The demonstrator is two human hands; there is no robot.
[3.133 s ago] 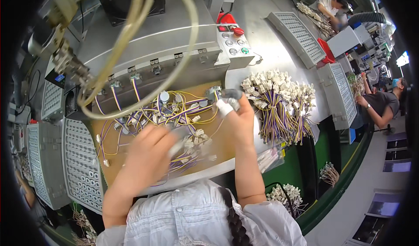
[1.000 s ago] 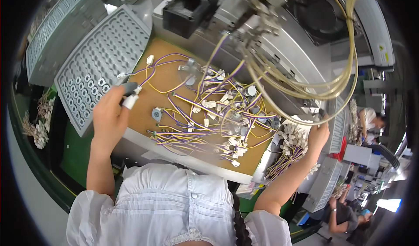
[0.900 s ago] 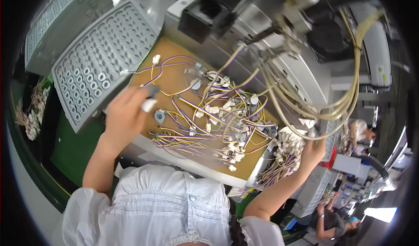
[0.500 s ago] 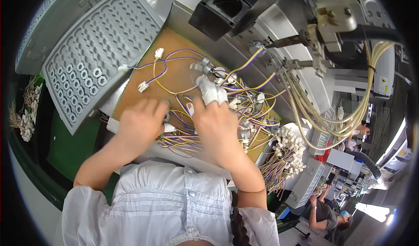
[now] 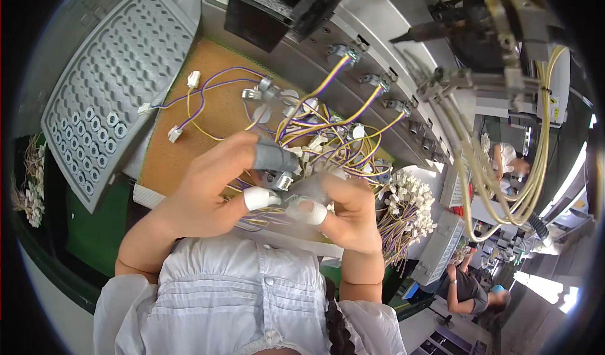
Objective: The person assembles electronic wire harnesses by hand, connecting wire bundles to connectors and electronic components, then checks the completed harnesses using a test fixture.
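My left hand (image 5: 217, 181), with finger cots on thumb and index finger, pinches a small silvery metal part (image 5: 279, 180) in front of my chest. Close beside it, my right hand (image 5: 348, 213) has its cotted thumb and fingers drawn together. Motion blurs those fingertips, and I cannot make out what is between them. Beyond both hands lies a tangled pile of yellow and purple wires (image 5: 328, 142) with white connectors and small round metal parts. Part of this pile is hidden behind my fingers. Everything rests on a brown work mat (image 5: 165, 159).
At left, a grey moulded tray (image 5: 120, 71) holds several metal rings. Behind the mat, a metal machine has wired parts (image 5: 376, 84) in its front, below a soldering tip (image 5: 409, 36). A bundle of white-ended wires (image 5: 406, 213) lies at right. A co-worker (image 5: 472, 292) sits farther right.
My right hand has drawn back from the wire pile to beside my left hand. The left now shows a metal part in its pinch. The soldering tip is now apart from the wired parts.
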